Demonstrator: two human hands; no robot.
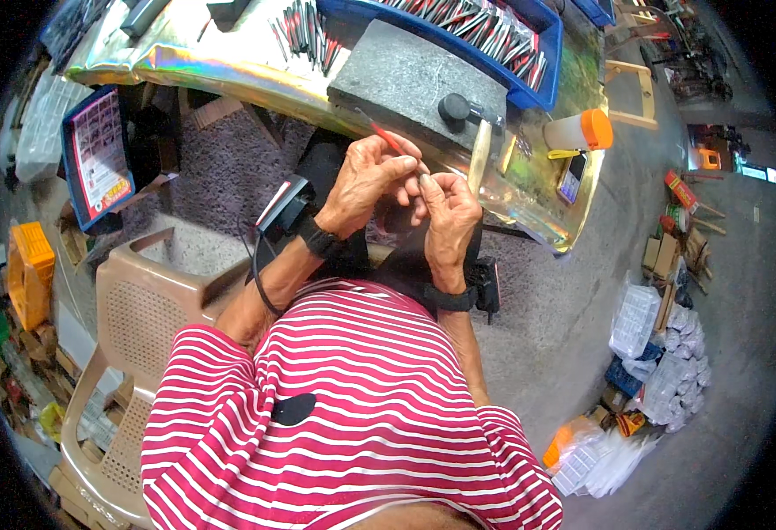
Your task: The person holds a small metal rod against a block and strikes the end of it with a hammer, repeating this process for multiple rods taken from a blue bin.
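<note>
My left hand [372, 179] is closed round a slim red tool [386, 139], whose narrow dark tip points up and to the left. My right hand [451, 215] meets it fingertip to fingertip, thumb and fingers pinched at the tool's lower end. The fingers hide that end, and the tool's exact kind cannot be made out. Just beyond my hands lies a grey stone block [397, 75] at the table's near edge. A hammer with a dark round head [455, 111] rests on it, its pale handle [480, 159] reaching toward my right hand.
Beyond the block, a blue tray [543, 88] holds many slim red-and-black tools; more lie in a loose pile [304, 40]. An orange-capped bottle [578, 131] and a phone [572, 179] are on the table's right. A plastic chair [145, 300] stands at my left.
</note>
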